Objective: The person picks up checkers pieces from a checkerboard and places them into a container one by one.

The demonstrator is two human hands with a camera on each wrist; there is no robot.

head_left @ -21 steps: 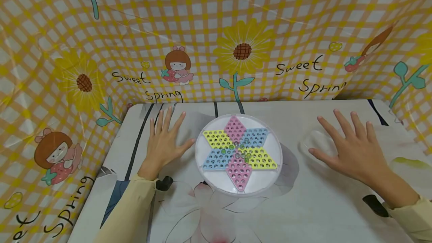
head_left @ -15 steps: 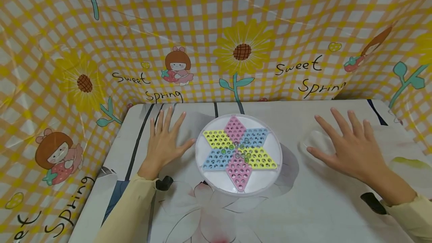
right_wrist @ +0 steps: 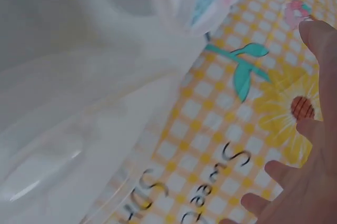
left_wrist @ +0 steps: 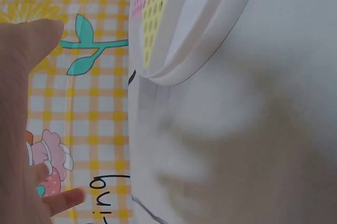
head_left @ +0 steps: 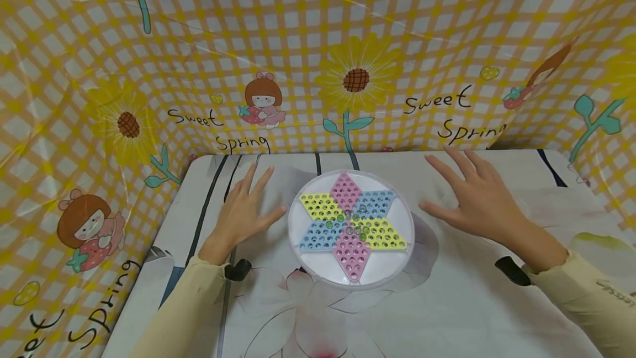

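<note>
- Legible text, backdrop: the checked cloth (head_left: 298, 4) reads "Sweet" twice in full in the head view; a third "Sweet" is cut to "eet" at the left edge. "Spring" shows three times, its end distorted by a fold at right.
- Legible text, wrist views: fragments of the same lettering show at left; "Sweet" and part of a second word show at right.
- Sleeve marking: the right sleeve (head_left: 576, 294) bears dark lettering, too small and skewed to read.
- Game board (head_left: 382, 261): quantity one; round, white, lying flat on the table (head_left: 462, 314), between the two hands and apart from the right hand.
- Board sectors: six perforated star points, comprising two pink (head_left: 346, 189), two yellow (head_left: 318, 206) and two blue (head_left: 320, 238).
- Marbles (head_left: 340, 217): about nine, green and clear, clustered around the star's centre; too small for an exact count.
- Left hand (head_left: 243, 214): grip released, fingers extended and spread, thumb just beside the board's left rim.
- Right hand (head_left: 477, 195): grip released, fingers extended and spread, thumb pointing toward the board's right rim.
- Wrist units: two dark ones, one by the left wrist (head_left: 238, 270), one by the right (head_left: 514, 271).
- Printed sunflowers (head_left: 356, 80): three on the cloth, the rightmost cut by the frame.
</note>
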